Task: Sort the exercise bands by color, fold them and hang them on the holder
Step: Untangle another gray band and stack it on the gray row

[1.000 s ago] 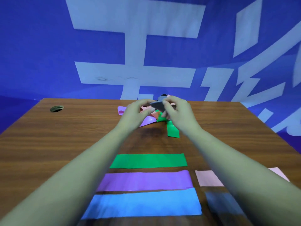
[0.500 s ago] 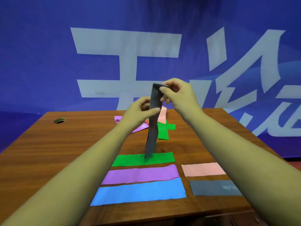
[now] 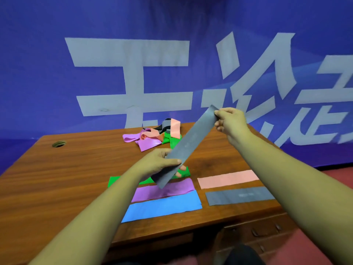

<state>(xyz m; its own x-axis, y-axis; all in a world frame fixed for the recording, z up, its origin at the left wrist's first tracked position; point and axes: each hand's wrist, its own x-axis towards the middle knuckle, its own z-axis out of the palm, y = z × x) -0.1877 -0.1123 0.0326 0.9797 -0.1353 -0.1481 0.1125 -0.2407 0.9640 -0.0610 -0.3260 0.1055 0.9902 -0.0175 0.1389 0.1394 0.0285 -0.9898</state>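
Note:
A grey band stretches slantwise in the air between my hands. My right hand pinches its upper end, and my left hand grips it near the lower end. Flat on the wooden table lie a green band, a purple band, a blue band, a pink band and another grey band. A tangled heap of bands in purple, pink, green and grey sits at the far middle. No holder is in view.
A round cable hole is in the table's far left corner. Drawers with handles sit under the table at the right. A blue banner wall stands close behind the table.
The grey band hung upright from my right hand before. Now my right hand has moved right, my left hand has slid down it, and the band is pulled out slantwise.

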